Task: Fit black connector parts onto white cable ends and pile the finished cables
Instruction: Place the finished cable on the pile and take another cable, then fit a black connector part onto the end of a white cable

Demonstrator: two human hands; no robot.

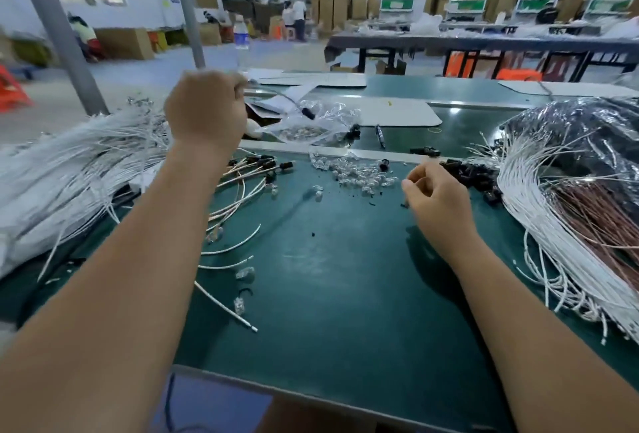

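Across the green bench, seen from the head camera, the work is laid out in three lots: a big bundle of white cables at the right, loose black connector parts just beside it, and a small heap of fitted cables near the middle, with a blurred mass of white cables at the far left. The left hand is raised and curled into a fist; a thin cable with a black connector on its end trails from it (the frame is blurred, so what the fist grips cannot be told with certainty). The right hand is held low, its fingers loosely curled and pinched together, though nothing can be made out between them. The step is judged to be setting a finished cable aside. It would be done well if the cable is laid with its black end alongside the others, while the next connector is picked singly from the heap.
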